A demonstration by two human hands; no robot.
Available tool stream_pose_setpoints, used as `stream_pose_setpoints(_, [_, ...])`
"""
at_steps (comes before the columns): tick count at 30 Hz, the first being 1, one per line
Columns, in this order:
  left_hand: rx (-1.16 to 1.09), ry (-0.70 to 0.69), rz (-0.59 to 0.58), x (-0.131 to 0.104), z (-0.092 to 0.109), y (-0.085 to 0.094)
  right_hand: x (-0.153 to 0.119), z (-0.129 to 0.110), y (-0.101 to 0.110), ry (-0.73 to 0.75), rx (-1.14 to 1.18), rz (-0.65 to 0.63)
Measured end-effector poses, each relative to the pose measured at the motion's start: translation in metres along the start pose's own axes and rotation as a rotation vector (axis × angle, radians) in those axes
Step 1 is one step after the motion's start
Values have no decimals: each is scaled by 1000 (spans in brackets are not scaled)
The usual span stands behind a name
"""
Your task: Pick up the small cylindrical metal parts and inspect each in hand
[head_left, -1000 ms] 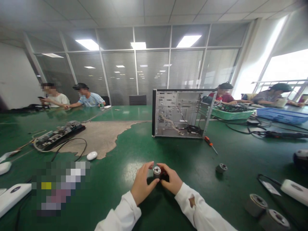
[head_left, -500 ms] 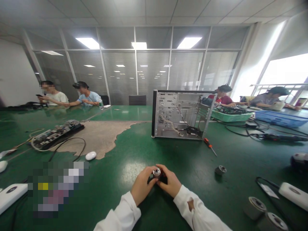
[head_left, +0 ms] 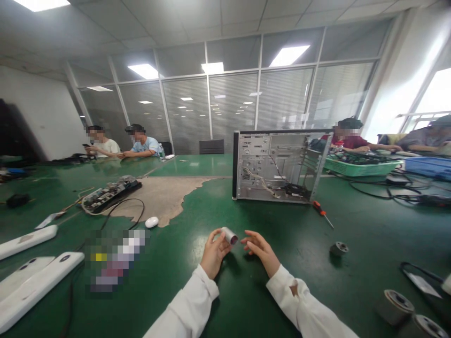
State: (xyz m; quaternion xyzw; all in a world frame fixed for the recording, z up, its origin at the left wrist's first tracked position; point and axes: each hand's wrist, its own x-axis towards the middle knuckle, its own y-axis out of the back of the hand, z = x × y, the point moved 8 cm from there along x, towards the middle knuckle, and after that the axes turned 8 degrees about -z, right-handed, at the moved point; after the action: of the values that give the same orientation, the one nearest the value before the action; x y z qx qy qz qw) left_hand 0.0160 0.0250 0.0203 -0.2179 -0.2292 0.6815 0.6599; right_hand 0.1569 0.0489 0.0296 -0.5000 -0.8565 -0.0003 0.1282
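Note:
My left hand (head_left: 214, 256) is closed around a small silver metal cylinder (head_left: 229, 234), gripping it between thumb and fingers a little above the green table. The cylinder lies tilted on its side, and its dark reddish end faces right toward my other hand. Just right of it, my right hand (head_left: 260, 248) is open, fingers stretched out and apart from the cylinder. A shorter grey metal cylinder (head_left: 338, 249) stands on the table farther to the right. Two larger metal cylinders, one of them whole (head_left: 394, 307), are at the lower right; the other is cut off by the frame.
An open computer case (head_left: 275, 166) stands ahead, with an orange-handled screwdriver (head_left: 322, 213) beside it. A circuit board strip (head_left: 112, 195) and a white oval object (head_left: 151, 222) lie left. White elongated devices (head_left: 42, 288) fill the lower left. Co-workers sit behind a green basket (head_left: 362, 167) and far left.
My right hand has come off the cylinder and opened. The left hand has tipped the cylinder from upright onto its side. The view has turned slightly left.

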Motion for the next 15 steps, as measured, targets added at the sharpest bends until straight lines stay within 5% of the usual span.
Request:
stream_pose_setpoints(7, [-229,107,38,9,-14,0,1,-1,3,-23,40,17])
stream_pose_setpoints(15, [-346,241,146,-10,-18,0,0,3,4,-35,-2,-15])
